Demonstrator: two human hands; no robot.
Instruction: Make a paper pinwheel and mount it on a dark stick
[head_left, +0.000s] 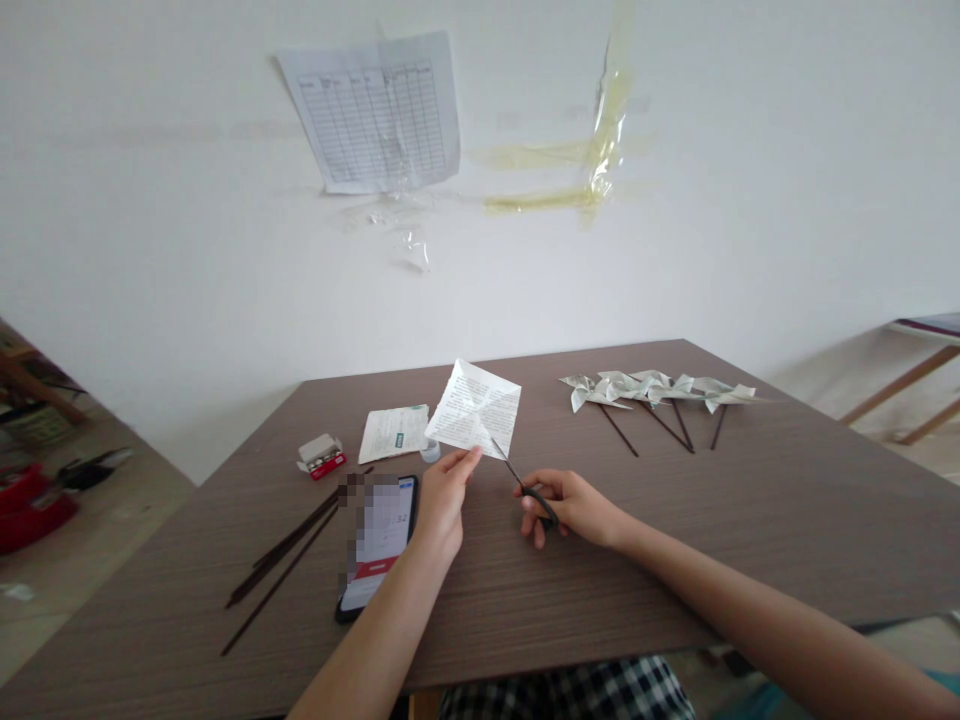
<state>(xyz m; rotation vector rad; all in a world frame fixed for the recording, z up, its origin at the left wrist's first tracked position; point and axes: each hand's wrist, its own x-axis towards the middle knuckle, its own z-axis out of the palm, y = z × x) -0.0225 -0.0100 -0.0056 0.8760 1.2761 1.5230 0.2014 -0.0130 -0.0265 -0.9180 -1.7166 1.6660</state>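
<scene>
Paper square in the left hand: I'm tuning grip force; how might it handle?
The paper square looks thin, so probably light. Held at its lower edge by the left hand, it looks fairly flat, suggesting slight stiffness. Its creased surface may fold easily.

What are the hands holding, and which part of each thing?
The left hand holds the paper at its lower edge, and the right hand holds the scissors by the handles.
</scene>
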